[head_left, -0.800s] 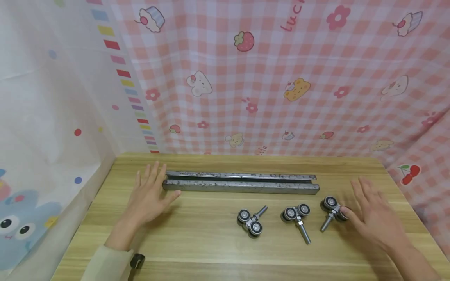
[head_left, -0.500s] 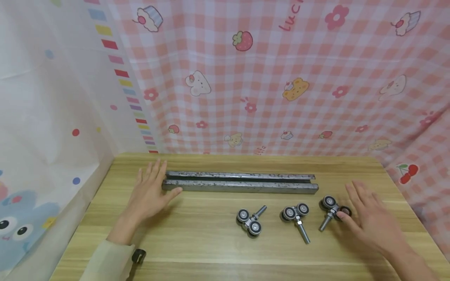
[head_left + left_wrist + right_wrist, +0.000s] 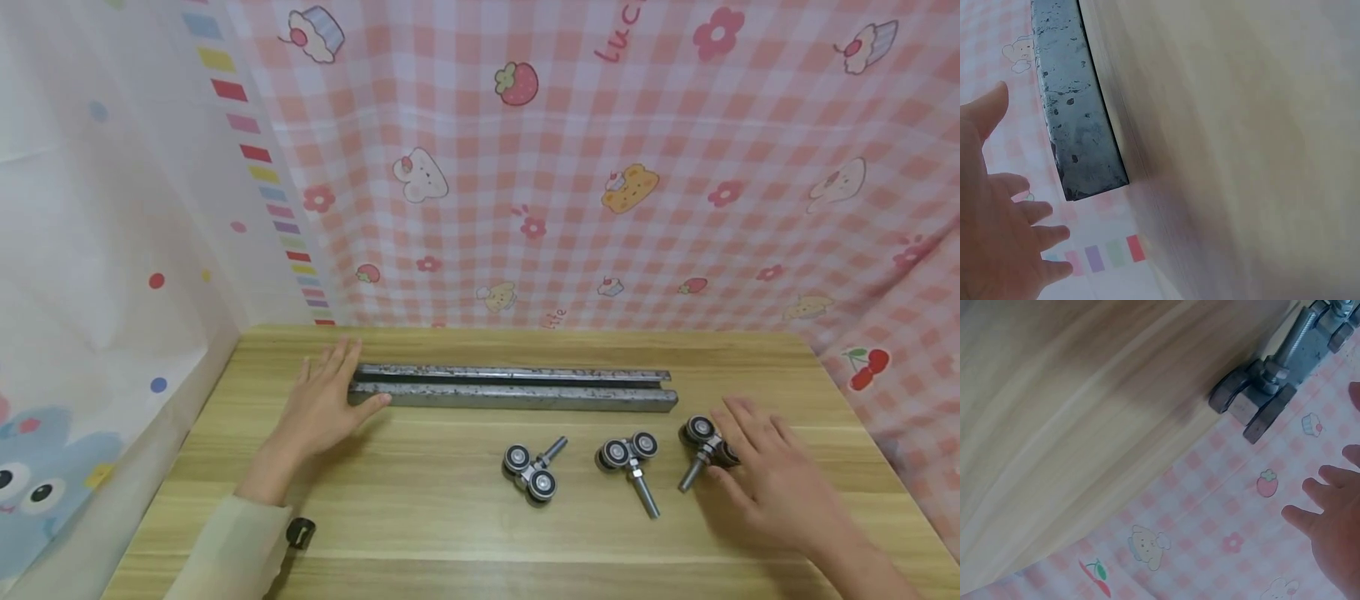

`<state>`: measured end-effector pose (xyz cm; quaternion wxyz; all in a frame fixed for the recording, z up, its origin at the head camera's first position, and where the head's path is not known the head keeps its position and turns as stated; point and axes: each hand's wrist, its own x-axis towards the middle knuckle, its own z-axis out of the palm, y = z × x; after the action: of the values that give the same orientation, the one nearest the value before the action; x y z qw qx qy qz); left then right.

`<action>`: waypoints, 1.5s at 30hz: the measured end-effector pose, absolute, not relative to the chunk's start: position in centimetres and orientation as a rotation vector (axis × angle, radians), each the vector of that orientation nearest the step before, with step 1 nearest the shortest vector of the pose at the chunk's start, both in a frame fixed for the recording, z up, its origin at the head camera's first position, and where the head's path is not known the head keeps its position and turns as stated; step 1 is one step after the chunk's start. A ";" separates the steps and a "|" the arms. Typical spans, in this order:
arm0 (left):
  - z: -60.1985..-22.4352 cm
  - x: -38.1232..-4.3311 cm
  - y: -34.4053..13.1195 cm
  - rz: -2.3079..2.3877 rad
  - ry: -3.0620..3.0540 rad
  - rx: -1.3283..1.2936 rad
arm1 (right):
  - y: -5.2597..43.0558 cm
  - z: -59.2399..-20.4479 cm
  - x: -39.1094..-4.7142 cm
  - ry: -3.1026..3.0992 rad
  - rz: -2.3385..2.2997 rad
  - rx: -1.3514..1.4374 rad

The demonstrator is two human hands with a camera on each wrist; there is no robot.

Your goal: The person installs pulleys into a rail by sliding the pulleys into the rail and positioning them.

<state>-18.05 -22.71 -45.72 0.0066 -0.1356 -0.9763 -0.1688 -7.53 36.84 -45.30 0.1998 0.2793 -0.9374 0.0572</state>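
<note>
"While your left hand [image 3: 318,410] and your right hand [image 3: 772,471] are spread at the table [image 3: 420,533], how many of each thing lie before you?"

"One metal rail [image 3: 517,400], lengthwise from left to right on the far part of the table. Nearer you and toward the right, a left trolley [image 3: 531,472], a middle trolley [image 3: 636,472] and a right trolley [image 3: 703,452] form a row, apart from one another: three in all, one bolt to each. The left trolley's bolt [image 3: 556,450] points far and right; the middle trolley's bolt [image 3: 647,497], near and slightly right; the right trolley's bolt [image 3: 691,477], near and left. Beyond the far edge hangs a pink checked cloth [image 3: 465,108]."

"Which of these is hollow, and what is in it?"

"The rail: its slot [image 3: 517,382] opens upward along its length. The interior is too dark for you to tell its contents."

"And your fingers?"

"Your left ones are straight and fanned at the rail's left end, thumb over the near side, gripping nothing. Your right ones extend over the right trolley, hiding part of its right wheel, likewise without grip. Whether either hand makes contact, you cannot tell."
</note>
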 end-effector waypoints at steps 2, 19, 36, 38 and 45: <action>-45.6 -18.2 -22.7 -0.525 -3.063 -0.428 | 36.5 -45.3 -7.5 -2.608 0.152 0.806; -45.4 -18.7 -22.8 -0.615 -3.111 -0.436 | 34.8 -46.7 -7.3 -2.556 0.112 0.992; -45.5 -19.1 -22.5 -0.715 -3.104 -0.459 | 34.1 -48.2 -7.0 -2.482 -0.080 1.175; -45.5 -19.1 -22.4 -0.720 -3.098 -0.460 | 34.1 -48.3 -7.0 -2.481 -0.088 1.187; -45.6 -19.4 -22.2 -0.725 -3.094 -0.465 | 33.9 -48.6 -7.1 -2.469 -0.089 1.206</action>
<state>-19.38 -22.25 -45.58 -0.0352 -0.1448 -0.9627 -0.2257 -7.15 33.92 -48.60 0.1950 0.4304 -0.8807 -0.0318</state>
